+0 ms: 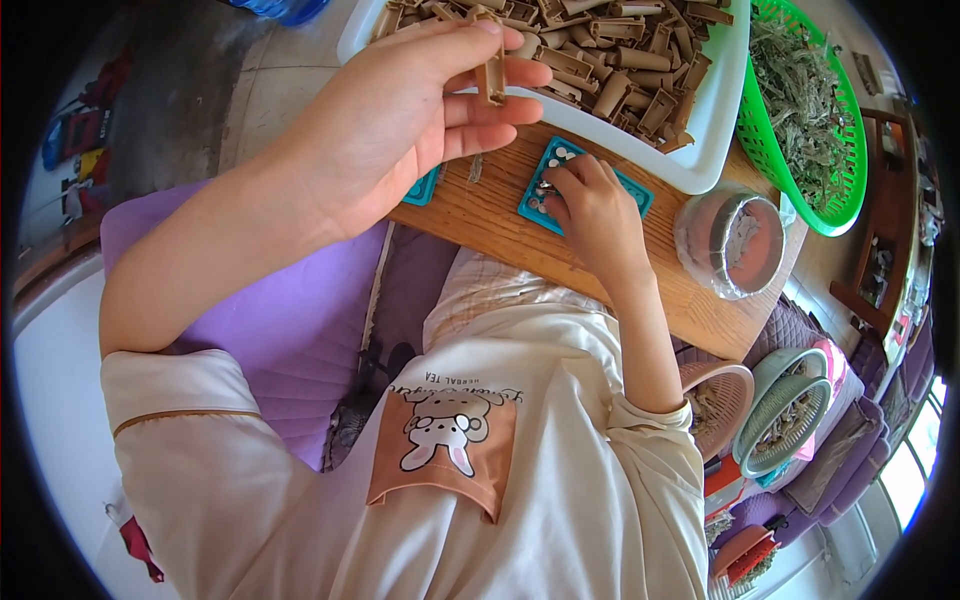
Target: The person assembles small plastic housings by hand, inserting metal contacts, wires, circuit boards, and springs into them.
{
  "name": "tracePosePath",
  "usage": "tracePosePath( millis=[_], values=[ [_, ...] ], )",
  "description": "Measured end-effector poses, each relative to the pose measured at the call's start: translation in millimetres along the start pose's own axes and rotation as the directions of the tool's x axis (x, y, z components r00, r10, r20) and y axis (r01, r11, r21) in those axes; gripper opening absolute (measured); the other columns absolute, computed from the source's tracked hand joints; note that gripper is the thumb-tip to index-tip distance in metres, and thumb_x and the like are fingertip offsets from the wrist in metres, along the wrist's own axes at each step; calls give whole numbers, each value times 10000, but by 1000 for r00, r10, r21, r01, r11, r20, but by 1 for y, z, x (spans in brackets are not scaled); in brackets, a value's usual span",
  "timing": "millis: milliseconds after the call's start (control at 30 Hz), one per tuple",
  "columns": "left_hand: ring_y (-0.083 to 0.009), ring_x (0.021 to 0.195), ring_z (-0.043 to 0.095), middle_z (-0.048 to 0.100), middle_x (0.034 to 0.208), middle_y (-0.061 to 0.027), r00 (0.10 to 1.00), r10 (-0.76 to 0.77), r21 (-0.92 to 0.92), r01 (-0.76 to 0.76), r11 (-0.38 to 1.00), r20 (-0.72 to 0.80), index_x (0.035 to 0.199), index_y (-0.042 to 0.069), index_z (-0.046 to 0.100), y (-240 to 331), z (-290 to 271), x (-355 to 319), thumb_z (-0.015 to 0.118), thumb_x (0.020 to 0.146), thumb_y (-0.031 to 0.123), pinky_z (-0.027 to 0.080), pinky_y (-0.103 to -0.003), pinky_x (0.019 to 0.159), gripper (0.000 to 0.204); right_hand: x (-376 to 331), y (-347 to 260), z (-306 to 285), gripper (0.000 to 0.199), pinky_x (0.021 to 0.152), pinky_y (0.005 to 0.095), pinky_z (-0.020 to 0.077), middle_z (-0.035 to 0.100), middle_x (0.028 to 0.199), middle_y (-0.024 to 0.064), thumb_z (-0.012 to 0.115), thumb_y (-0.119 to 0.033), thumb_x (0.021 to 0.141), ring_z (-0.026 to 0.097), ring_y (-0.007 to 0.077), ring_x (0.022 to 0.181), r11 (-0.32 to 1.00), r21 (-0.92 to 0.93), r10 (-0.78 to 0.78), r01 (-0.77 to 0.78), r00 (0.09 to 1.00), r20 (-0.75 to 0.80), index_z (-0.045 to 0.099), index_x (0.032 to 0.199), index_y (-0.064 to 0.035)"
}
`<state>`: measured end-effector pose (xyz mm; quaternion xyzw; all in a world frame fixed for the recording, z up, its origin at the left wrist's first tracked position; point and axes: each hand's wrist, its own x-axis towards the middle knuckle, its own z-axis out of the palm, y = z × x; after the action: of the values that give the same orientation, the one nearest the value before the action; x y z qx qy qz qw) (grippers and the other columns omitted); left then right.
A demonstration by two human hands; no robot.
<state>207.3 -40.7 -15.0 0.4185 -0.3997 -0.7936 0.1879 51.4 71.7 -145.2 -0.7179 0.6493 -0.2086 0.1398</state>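
My left hand [400, 120] is raised close to the camera and pinches a small tan plastic clip [491, 78] between thumb and fingers, just in front of a white tray [715, 125] heaped with the same tan clips. My right hand [592, 205] rests fingers-down on a teal plastic board [632, 190] with small holes, lying on a wooden board [500, 225] across my lap. Its fingertips pinch something small and pale on the board; what it is I cannot make out. A second teal piece [425, 188] shows under my left hand.
A green basket [835, 215] of dried grey-green bits stands at the right of the tray. A round clear-wrapped container [735, 240] sits on the board's right end. Stacked pink and green strainers [785, 410] lie lower right. Purple cushion [290, 320] at left.
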Motion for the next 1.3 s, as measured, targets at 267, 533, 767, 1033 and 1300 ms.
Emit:
tracePosePath(
  millis=[267,533,767,1033,1300],
  values=[
    [-88,820,505,534,994,-31,998,-42,66,39,997,36,1061,94,473,-1,0,-1,403,862,313,404,-208,694,305,3,4,2,140,633,313,461,502,780,52,625,-83,614,518,213,748,999,-29,-42,42,999,15,554,731,-57],
    [-72,792,491,532,995,-24,999,-22,68,20,997,35,1079,95,466,3,0,1,405,860,317,395,-203,687,318,4,-12,-18,105,671,304,448,548,882,90,582,-30,653,533,234,815,843,533,72,-70,997,17,530,744,-26],
    [-54,709,499,530,1002,-30,997,-43,128,35,991,60,1134,122,430,6,6,-5,400,863,305,388,-180,636,329,-9,-28,-39,144,823,362,384,545,979,163,548,-36,661,511,243,932,157,987,110,-25,994,8,457,771,-14],
    [-96,738,544,517,998,-36,850,-369,334,247,910,376,1160,95,375,11,12,-14,441,849,291,429,-205,637,373,-18,-47,-55,319,659,349,409,512,801,97,580,-284,761,534,230,687,-392,837,274,382,917,-290,370,830,-53],
    [-123,812,541,514,968,-52,864,-145,274,8,962,482,1145,75,374,-4,15,-19,526,811,294,422,-221,695,427,-28,-64,-73,487,566,202,370,473,779,31,593,-364,746,462,86,643,88,993,311,78,945,-102,457,1035,3]
  ],
)
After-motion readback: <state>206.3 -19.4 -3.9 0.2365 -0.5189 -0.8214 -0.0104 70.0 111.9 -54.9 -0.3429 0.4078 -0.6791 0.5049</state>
